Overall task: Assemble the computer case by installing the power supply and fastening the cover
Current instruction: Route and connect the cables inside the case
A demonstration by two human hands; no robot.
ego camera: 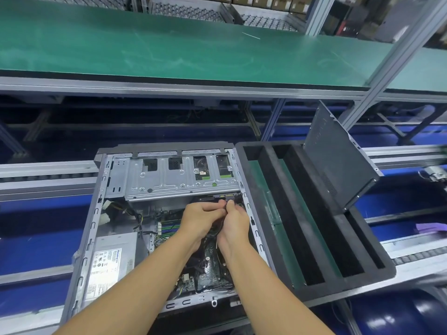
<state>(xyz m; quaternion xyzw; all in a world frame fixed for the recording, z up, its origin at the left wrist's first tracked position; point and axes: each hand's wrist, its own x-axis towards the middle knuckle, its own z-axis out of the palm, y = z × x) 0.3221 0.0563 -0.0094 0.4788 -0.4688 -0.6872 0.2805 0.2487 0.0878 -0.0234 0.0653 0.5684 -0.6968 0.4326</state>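
Head view: both hands were inside the open computer case point(96, 213), which lay flat on the line.
Left hand point(200, 221): fingers curled, pinching a dark cable point(225, 205) just below the drive cage point(179, 175), toward 1 o'clock in the case.
Right hand point(233, 223): touching the left, thumb and fingers nipped on the same cable.
Power supply point(113, 257): seated in the case's 7 o'clock corner, label up.
Cover point(338, 155): not fitted; it leaned tilted in the black foam tray point(338, 286) at 3 o'clock of the case.
Risk, connector: the fingers hid the cable's end. I'd judge that a plug pushed in skew could bend pins or sit only half home.
Risk, wiring: the loose wires point(136, 215) above the power supply could get trapped once the cover closes.
Risk, cover: propped on edge, it might tip if the tray were knocked.
Surface: case and tray sat on a grey conveyor point(36, 175), with blue beneath.
Room: a green-matted bench point(169, 44) at 12 o'clock, an aluminium frame post point(396, 59) at 2 o'clock, and cartons point(266, 1) beyond.
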